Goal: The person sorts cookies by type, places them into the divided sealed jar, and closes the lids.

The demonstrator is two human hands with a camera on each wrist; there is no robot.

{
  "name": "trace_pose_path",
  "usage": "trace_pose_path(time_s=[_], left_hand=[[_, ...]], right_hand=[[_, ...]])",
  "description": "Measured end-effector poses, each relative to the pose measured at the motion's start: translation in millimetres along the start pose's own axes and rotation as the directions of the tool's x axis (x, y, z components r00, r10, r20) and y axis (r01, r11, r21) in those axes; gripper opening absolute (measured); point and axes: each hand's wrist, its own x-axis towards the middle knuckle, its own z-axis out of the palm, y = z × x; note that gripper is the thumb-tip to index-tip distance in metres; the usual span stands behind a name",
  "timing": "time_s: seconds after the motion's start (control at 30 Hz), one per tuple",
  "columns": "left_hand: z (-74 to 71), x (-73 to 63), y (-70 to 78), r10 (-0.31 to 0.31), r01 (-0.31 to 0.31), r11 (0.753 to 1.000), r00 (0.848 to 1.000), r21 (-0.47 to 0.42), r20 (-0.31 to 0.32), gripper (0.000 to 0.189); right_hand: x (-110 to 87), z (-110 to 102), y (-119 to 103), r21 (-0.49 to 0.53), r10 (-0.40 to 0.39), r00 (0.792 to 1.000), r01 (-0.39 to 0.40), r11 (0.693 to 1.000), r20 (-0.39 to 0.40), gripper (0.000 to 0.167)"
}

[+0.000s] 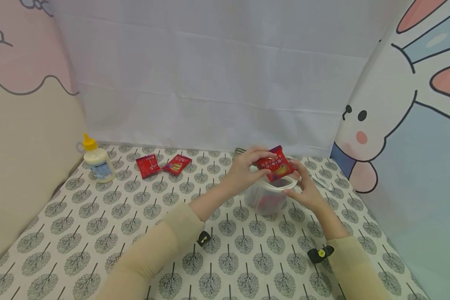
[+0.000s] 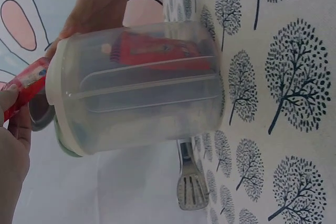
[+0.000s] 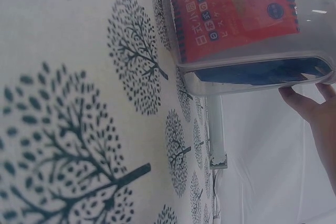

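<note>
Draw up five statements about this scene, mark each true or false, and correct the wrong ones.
1. The left hand holds a red packet over the translucent container. True.
2. The container lies on its side. False: it stands upright on the tree-patterned cloth.
3. Another red packet shows through the container's wall. True.
4. The right hand grips the yellow-topped bottle. False: that hand is at the container's rim, and the bottle stands far to the left.
5. Two packets, the left packet and the right packet, lie between bottle and container. True.
</note>
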Motion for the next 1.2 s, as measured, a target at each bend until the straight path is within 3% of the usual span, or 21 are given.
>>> trace_pose_path(time_s=[0.2, 0.4, 0.6, 0.73, 0.83, 0.93, 1.03, 1.2], left_hand=[[4.5, -9.3, -10.4, 0.009, -0.022, 0.989, 0.996, 0.144, 0.086, 0.044], [6.5, -11.4, -15.5, 0.031, -0.080, 0.961, 0.982, 0.266, 0.186, 0.058], [10.5, -10.6, -12.6, 0.043, -0.173, 0.893, 0.951, 0.415, 0.305, 0.061], [14.4, -14.5, -11.1, -0.026, -0.184, 0.852, 0.920, 0.491, 0.391, 0.063], [16.1, -18.5, -13.0, -0.037, -0.221, 0.812, 0.905, 0.541, 0.424, 0.065], [16.4, -22.1, -16.1, -0.009, -0.271, 0.779, 0.897, 0.565, 0.442, 0.066], [14.6, -23.6, -16.2, 0.014, -0.294, 0.777, 0.893, 0.557, 0.450, 0.065], [6.4, -24.2, -15.0, 0.063, -0.300, 0.829, 0.889, 0.471, 0.454, 0.062]], right_hand=[[-0.9, 0.3, -0.1, -0.027, -0.005, 1.000, 0.005, 1.000, 0.007, 0.088], [-1.4, -0.6, 1.0, -0.017, -0.056, 0.998, 0.056, 0.998, 0.004, 0.088], [-2.2, -0.9, 2.1, 0.001, -0.071, 0.997, 0.071, 0.997, 0.003, 0.087], [-2.7, -0.6, 2.4, -0.012, -0.067, 0.998, 0.067, 0.998, -0.002, 0.087], [-2.2, -0.1, 1.7, -0.010, -0.069, 0.998, 0.068, 0.998, -0.002, 0.087], [-1.4, 0.0, 0.9, -0.005, -0.076, 0.997, 0.076, 0.997, 0.004, 0.087], [-0.9, -0.6, 1.9, -0.008, -0.080, 0.997, 0.080, 0.997, 0.005, 0.086], [-1.2, -0.7, 4.2, -0.001, -0.080, 0.997, 0.080, 0.997, -0.002, 0.086]])
